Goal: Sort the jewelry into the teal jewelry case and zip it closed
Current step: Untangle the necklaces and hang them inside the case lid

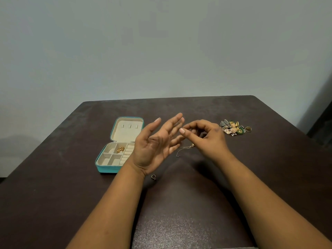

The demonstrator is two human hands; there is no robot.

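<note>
While the left hand (154,146) lies palm-up, fingers spread, the right hand (203,135) pinches a fine gold chain (185,148) dangling just above the table (53,194) (teal jewelry case (106,168) open alongside). Featherlight, limp, tangle-prone: best lifted near its clasp.

A dark brown table (179,203) stands against a plain pale grey-green wall (161,47). At far right a dark shadowed strip (321,123) runs down the wall.
</note>
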